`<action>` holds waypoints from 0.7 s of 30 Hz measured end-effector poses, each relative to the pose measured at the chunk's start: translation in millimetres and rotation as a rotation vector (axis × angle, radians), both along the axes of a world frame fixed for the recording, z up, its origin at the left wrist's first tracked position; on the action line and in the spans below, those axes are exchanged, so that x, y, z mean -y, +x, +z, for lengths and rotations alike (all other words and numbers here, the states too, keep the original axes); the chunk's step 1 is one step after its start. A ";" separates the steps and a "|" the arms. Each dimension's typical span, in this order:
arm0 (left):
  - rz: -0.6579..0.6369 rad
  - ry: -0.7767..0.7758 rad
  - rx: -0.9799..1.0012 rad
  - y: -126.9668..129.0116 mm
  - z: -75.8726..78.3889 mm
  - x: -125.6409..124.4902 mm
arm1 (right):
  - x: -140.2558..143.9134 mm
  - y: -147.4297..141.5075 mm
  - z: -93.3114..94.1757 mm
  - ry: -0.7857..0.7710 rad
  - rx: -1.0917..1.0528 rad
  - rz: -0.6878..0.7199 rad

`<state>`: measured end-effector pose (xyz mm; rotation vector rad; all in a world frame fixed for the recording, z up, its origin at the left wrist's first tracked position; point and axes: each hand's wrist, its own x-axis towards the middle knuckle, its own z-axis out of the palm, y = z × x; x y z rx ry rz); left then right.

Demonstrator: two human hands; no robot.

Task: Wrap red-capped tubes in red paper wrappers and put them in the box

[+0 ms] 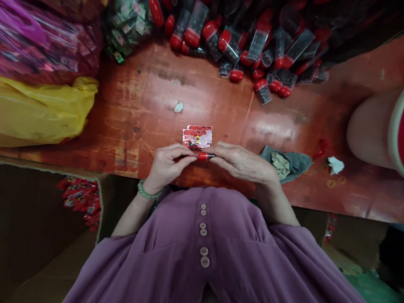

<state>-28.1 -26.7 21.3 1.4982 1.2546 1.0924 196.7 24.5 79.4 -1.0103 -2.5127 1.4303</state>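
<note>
A small red and dark tube [205, 156] lies level between my two hands, just over the table's front edge. Its left end is pinched by the thumb and fingers of my left hand [168, 164], which has a green bead bracelet at the wrist. My right hand [238, 162] is closed round the other end and hides part of it. Right beyond my fingertips, two or so shiny red printed cards [194, 138] overlap flat on the wooden table [151, 105].
Clear tubes with red caps [232, 44] are heaped at the back. Left stand a yellow bag [41, 111], a pink bag [57, 46] and a bag of green packets [128, 25]. A grey cloth [295, 164] and a white bucket [372, 130] are right. Below left, a carton [100, 202] holds red packets.
</note>
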 end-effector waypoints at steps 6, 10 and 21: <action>-0.035 -0.080 0.006 0.7 -2.7 -0.1 | -4.6 -1.1 -6.6 -0.057 -0.059 0.040; -0.048 -0.148 0.028 1.0 -2.9 0.1 | -8.9 -2.3 -9.9 -0.096 -0.077 0.055; -0.176 -0.368 0.102 -1.0 2.0 -2.3 | -9.0 -7.5 -13.8 -0.131 -0.096 0.083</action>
